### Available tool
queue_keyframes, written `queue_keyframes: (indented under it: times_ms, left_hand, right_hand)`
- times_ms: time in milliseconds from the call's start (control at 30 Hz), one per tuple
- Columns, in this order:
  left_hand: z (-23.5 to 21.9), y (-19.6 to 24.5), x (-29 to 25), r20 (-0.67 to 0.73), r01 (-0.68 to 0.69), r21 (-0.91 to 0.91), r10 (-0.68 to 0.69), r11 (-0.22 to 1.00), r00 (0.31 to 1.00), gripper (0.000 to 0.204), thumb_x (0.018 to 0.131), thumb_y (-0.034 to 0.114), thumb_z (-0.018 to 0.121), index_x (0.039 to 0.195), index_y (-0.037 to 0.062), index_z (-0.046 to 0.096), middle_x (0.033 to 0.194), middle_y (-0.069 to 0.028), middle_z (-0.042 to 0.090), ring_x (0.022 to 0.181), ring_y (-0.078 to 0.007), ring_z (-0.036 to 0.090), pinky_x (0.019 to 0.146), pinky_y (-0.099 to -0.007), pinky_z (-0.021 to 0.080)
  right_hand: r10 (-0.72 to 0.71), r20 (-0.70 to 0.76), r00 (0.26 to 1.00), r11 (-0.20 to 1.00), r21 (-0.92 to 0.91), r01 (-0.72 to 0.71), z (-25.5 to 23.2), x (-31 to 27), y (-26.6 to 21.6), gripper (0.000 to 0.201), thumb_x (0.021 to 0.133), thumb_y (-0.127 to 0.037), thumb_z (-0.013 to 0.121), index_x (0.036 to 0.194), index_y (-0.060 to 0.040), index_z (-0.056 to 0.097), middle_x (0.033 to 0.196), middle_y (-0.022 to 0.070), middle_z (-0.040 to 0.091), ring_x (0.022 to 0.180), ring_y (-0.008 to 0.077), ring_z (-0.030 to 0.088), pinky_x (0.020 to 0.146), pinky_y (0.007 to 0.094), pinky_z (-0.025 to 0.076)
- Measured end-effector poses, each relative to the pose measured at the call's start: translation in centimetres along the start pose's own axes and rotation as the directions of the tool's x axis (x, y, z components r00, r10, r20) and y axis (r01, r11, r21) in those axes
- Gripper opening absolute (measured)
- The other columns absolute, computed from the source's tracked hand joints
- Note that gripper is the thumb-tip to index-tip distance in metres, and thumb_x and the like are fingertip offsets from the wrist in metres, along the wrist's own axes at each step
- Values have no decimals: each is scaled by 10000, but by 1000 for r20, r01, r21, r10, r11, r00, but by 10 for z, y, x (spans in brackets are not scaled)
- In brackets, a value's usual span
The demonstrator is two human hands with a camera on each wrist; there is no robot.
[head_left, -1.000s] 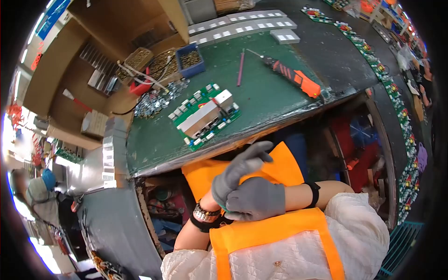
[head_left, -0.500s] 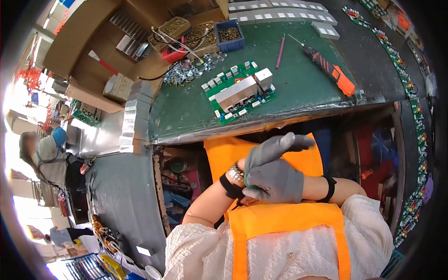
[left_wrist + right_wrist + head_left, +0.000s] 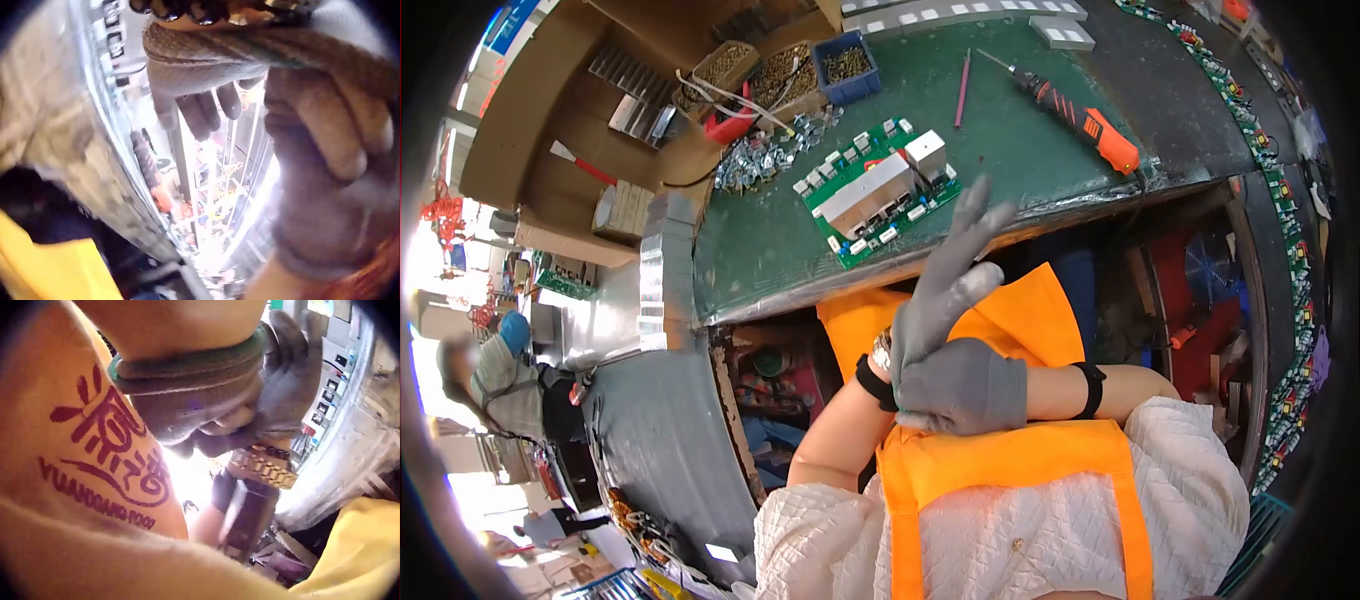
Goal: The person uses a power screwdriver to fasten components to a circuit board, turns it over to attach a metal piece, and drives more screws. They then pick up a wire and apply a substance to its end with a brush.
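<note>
One pile of metal clips (image 3: 750,165) lies left of the circuit board (image 3: 868,195), which rests on the green bench top (image 3: 915,95); the left hand (image 3: 935,300) has just swung its fingers upward beside the board, extended, slightly apart; the right hand (image 3: 972,388) curls its fingers round the left glove (image 3: 912,345) near the wrist; consequently, neither hand grips the board; a power screwdriver (image 3: 1068,110) lies farther right.

Another person (image 3: 495,375) was at the far left. A round blue object (image 3: 1208,268) lay by red cloth (image 3: 1200,345).
</note>
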State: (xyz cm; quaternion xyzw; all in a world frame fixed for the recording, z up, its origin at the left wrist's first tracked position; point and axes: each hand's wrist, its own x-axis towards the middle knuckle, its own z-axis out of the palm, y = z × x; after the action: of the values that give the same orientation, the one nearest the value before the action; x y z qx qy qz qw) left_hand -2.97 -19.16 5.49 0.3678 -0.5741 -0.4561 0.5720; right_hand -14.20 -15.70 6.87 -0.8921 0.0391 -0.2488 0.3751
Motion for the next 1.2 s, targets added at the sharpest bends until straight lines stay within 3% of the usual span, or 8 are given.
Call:
queue_keyframes:
  times_ms: [167, 300, 367, 467, 567, 633, 800, 1200]
  left_hand:
    - [1, 16, -1, 21, 208, -397, -218, 894, 976, 287, 866, 156, 627, 1106, 12, 564, 1368, -189, 474, 1254, -271, 490, 1061, -427, 392]
    - [-1, 25, -4, 2, 63, -917, -154, 395, 988, 148, 878, -85, 438, 907, 28, 529, 1123, -151, 575, 1089, -302, 605, 1025, -517, 484]
    - [-4, 30, -1, -21, 47, -910, -158, 412, 987, 132, 910, -43, 421, 966, 32, 514, 1088, -151, 580, 1046, -329, 628, 1008, -515, 500]
    - [-2, 36, 8, 42, 42, -999, -69, -6, 997, 240, 989, 217, 443, 1166, 56, 465, 1014, -186, 581, 1015, -368, 636, 931, -493, 542]
    - [-7, 37, 12, 333, 307, -938, 176, 159, 926, 381, 993, 353, 468, 1248, 71, 490, 1034, -147, 554, 867, -270, 591, 859, -473, 561]
    - [1, 38, 5, 288, 268, -957, 285, 108, 914, 619, 967, 546, 436, 1339, 51, 448, 976, -215, 579, 789, -340, 636, 678, -481, 573]
    - [8, 40, -4, 561, 448, -798, 225, 403, 797, 824, 900, 674, 455, 1217, -85, 498, 1076, -261, 621, 914, -355, 674, 829, -444, 558]
    - [21, 34, -5, 678, 560, -723, 260, 405, 687, 736, 961, 586, 388, 1184, -99, 541, 1032, -209, 651, 965, -309, 657, 877, -388, 505]
  right_hand:
    - [-22, 20, 1000, 997, 77, 20, -8, -6, 2, 211, 884, -273, 629, 780, -97, 579, 753, 108, 597, 692, 308, 606, 586, 382, 481]
    - [113, 51, 992, 980, 158, -120, -21, -29, 14, 193, 879, -247, 648, 766, -95, 609, 783, 106, 595, 725, 292, 602, 634, 366, 477]
    - [254, -146, 956, 914, 359, -188, -24, -33, 19, 170, 892, -232, 636, 821, -79, 646, 824, 107, 603, 748, 263, 600, 674, 333, 476]
    - [468, -66, 881, 764, 532, -365, -30, -35, 26, 241, 944, -262, 596, 1043, -43, 606, 878, 71, 613, 805, 180, 584, 725, 306, 469]
    - [479, 141, 866, 450, 808, -380, -29, -39, 45, 333, 974, -299, 562, 1174, -33, 543, 1002, 59, 611, 909, 116, 560, 767, 277, 469]
    - [428, 269, 863, 56, 945, -323, -24, -34, 56, 316, 966, -300, 567, 1145, -40, 573, 1042, 77, 623, 916, 118, 581, 796, 262, 482]
    - [477, 290, 830, 192, 887, -421, -26, -27, 60, 243, 945, -238, 546, 1076, -40, 595, 995, 68, 636, 895, 115, 591, 814, 256, 489]
    - [310, 398, 863, 229, 850, -474, -41, -12, 74, 172, 919, -170, 502, 903, -47, 621, 877, 39, 621, 775, 96, 579, 746, 252, 499]
